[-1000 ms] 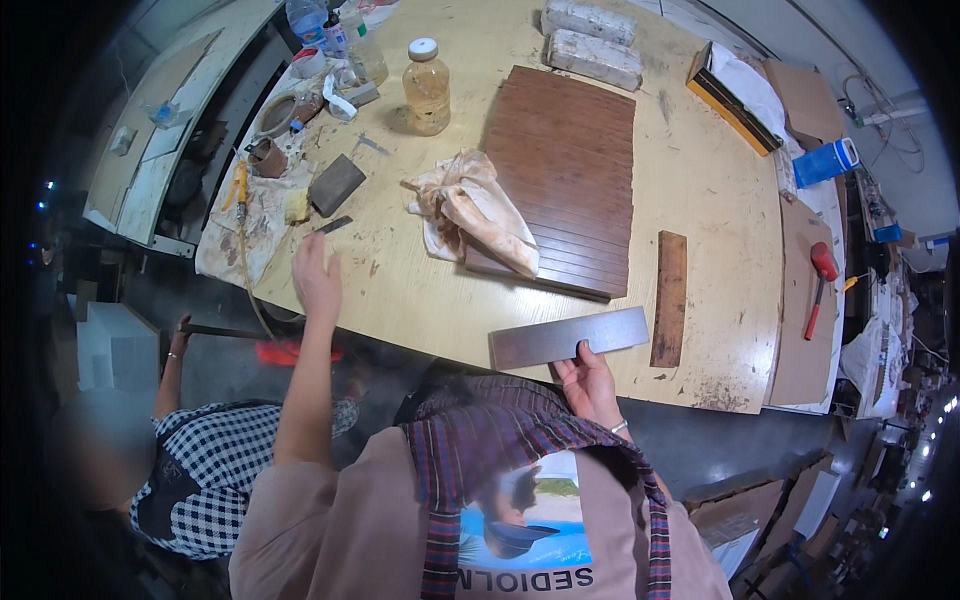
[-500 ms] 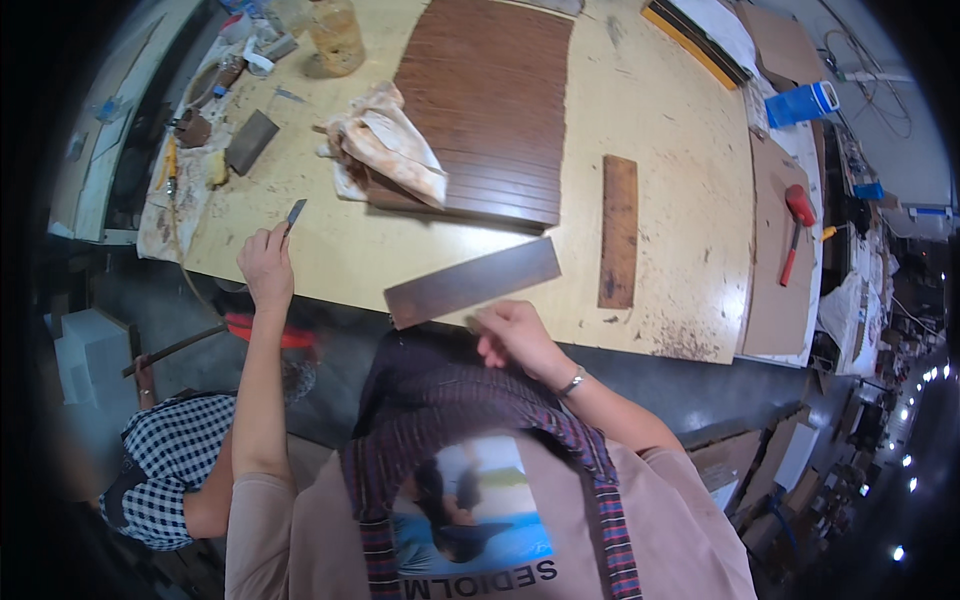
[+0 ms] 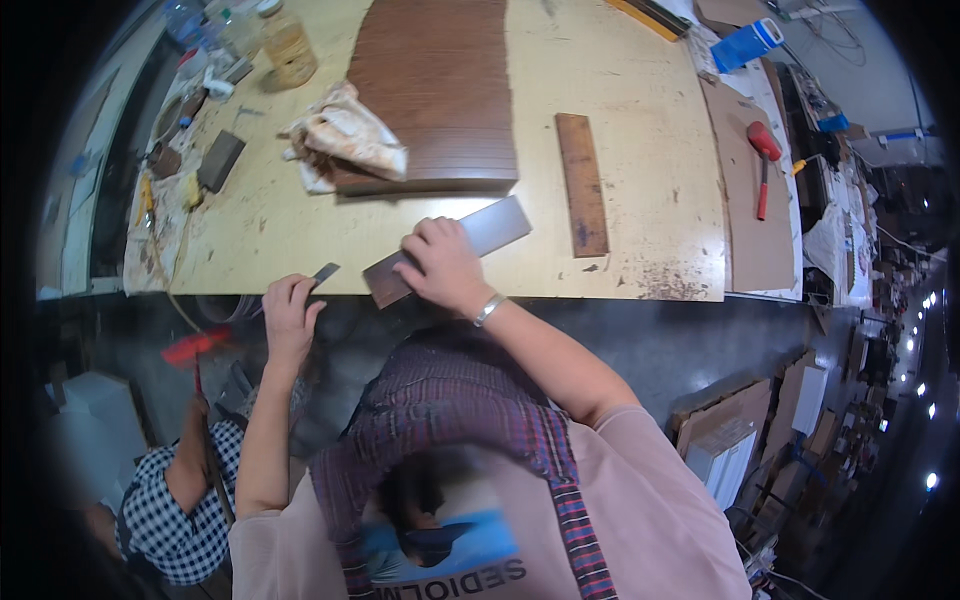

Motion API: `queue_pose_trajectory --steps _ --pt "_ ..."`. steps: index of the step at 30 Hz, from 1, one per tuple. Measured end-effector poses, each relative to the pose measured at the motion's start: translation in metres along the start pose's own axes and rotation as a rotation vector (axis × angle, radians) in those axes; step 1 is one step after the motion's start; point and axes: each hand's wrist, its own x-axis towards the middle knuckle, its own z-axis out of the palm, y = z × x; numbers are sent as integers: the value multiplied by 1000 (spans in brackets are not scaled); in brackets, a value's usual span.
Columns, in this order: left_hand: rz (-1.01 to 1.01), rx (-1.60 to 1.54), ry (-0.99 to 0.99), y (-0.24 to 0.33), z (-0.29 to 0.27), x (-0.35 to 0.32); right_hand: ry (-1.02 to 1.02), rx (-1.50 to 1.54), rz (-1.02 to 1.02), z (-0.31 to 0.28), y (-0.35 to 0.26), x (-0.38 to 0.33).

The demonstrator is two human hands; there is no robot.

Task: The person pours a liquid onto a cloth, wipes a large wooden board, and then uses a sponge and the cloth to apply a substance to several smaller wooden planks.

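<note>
A smooth grey plank (image 3: 450, 250) lies on the scuffed, stained pale wooden tabletop (image 3: 640, 130).
</note>
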Motion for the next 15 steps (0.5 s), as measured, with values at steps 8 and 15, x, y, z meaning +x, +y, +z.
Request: queue_pose_trajectory --steps 8,15 --pt "16 -358 233 33 -2 4 46 -206 23 14 -12 4" --pt "62 -400 239 58 32 26 31 -262 14 16 -12 2"
